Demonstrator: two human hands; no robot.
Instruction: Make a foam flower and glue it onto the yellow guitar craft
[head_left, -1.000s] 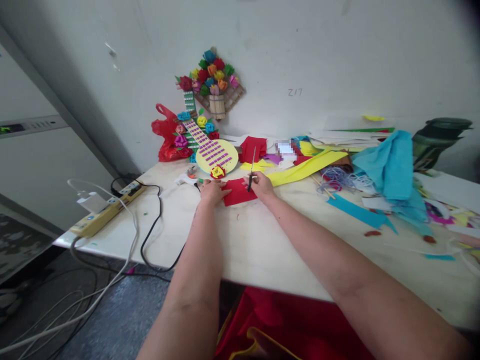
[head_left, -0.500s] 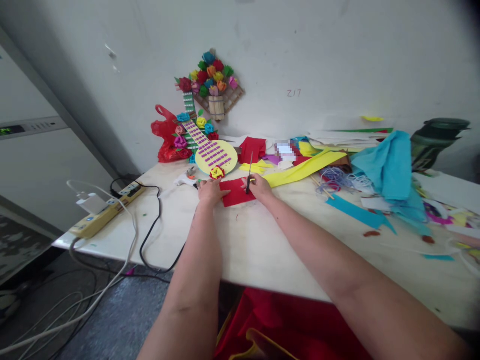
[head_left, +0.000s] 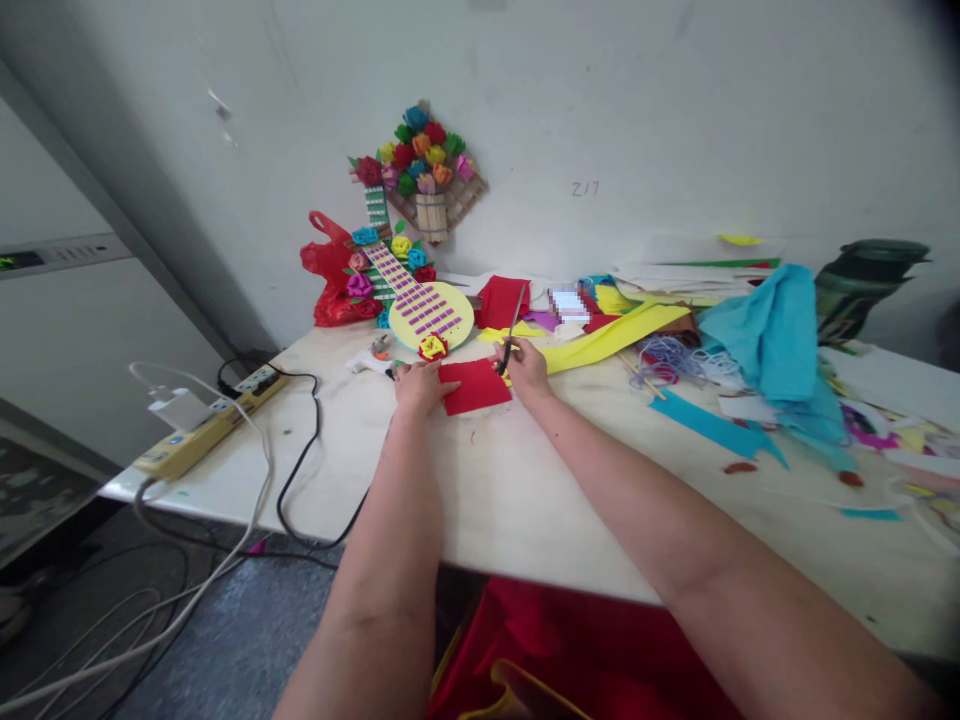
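Observation:
A red rectangular piece of crepe paper point(head_left: 478, 388) lies flat on the table in front of me. My left hand point(head_left: 420, 386) rests on its left end, thumb stretched over the paper and fingers lying flat. At the paper's right edge, my right hand point(head_left: 528, 370) is closed around the dark handles of a pair of scissors point(head_left: 513, 328), whose blades point up and away from me. A yellow paper strip point(head_left: 600, 342) runs off to the right behind that hand. Just beyond the left hand lies a white glue gun point(head_left: 369, 360), partly hidden.
Behind stand a yellow paper lute point(head_left: 433, 312) with a flower and a red plastic bag point(head_left: 330, 270). To the left are a power strip point(head_left: 210, 420) and trailing cables. Blue crepe paper point(head_left: 772, 335), string point(head_left: 675, 362) and a dark green bottle point(head_left: 862, 285) occupy the right.
My right hand and the scissors have shifted slightly right, off the red paper's surface to its edge, and the scissors have tilted. My left hand stays on the paper.

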